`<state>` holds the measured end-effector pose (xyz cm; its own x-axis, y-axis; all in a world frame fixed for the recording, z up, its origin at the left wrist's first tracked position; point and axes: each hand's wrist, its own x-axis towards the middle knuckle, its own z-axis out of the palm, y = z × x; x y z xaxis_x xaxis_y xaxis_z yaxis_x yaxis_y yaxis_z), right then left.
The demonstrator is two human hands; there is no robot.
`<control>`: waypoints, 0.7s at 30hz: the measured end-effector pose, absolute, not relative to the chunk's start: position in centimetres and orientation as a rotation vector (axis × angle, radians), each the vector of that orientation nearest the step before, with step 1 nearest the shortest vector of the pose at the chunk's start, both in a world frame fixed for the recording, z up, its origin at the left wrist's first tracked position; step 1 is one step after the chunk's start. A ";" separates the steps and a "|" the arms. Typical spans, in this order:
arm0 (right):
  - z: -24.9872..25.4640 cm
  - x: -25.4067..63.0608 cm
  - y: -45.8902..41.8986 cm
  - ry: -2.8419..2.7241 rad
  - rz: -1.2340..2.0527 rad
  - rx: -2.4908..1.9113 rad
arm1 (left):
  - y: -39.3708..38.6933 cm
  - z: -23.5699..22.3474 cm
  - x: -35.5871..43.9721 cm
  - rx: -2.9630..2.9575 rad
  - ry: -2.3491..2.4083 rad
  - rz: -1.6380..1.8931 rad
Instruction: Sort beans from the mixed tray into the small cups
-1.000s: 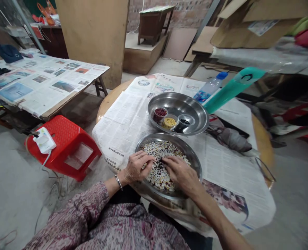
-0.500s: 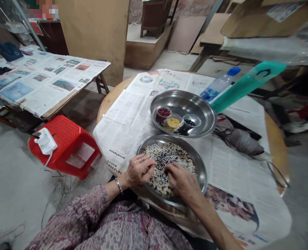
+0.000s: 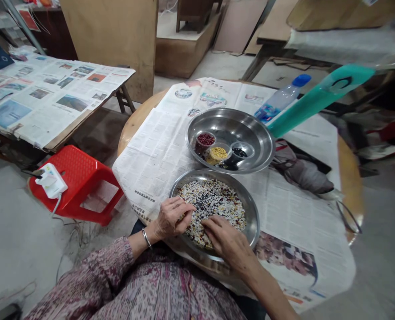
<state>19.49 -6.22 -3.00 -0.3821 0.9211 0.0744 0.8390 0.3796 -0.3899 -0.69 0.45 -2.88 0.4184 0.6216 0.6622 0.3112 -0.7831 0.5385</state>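
Observation:
A steel pan (image 3: pixel 252 212) full of mixed white, red and black beans (image 3: pixel 217 202) rests at the near edge of a round table. My left hand (image 3: pixel 171 217) lies on the pan's left rim, fingers curled onto the beans. My right hand (image 3: pixel 227 240) rests on the beans at the pan's near side, fingers bent and pinched together. Whether either hand holds beans is hidden. Behind it stands a steel bowl (image 3: pixel 251 133) with three small cups: red beans (image 3: pixel 205 139), yellow beans (image 3: pixel 218 154), black beans (image 3: pixel 239 152).
Newspaper (image 3: pixel 157 151) covers the round table. A water bottle (image 3: pixel 280 98) and a teal board (image 3: pixel 320 96) lie at the back right, a grey cloth (image 3: pixel 304 174) to the right. A red stool (image 3: pixel 80 178) with a power strip (image 3: pixel 50 181) stands to the left.
The camera has tilted down a little. My right hand has slid toward me, from the pan's middle to its near side. My left hand stays on the left rim.

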 end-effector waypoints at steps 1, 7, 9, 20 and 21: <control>-3.2 19.7 -5.4 -2.342 0.366 -1.572 | 0.4 -2.9 -0.7 2.345 0.804 1.307; -2.9 21.7 -2.1 -2.160 -0.032 -1.829 | 0.4 -2.9 -0.9 2.364 0.827 1.213; -2.6 21.8 -2.6 -2.133 -0.110 -1.949 | 0.4 -2.0 -0.8 2.430 0.879 1.038; -5.7 16.3 -7.0 -1.955 0.364 -1.483 | -1.1 2.7 -1.1 2.710 1.035 -0.029; -5.9 16.3 -7.2 -1.935 0.336 -1.485 | -1.1 2.5 -1.0 2.678 1.022 -0.035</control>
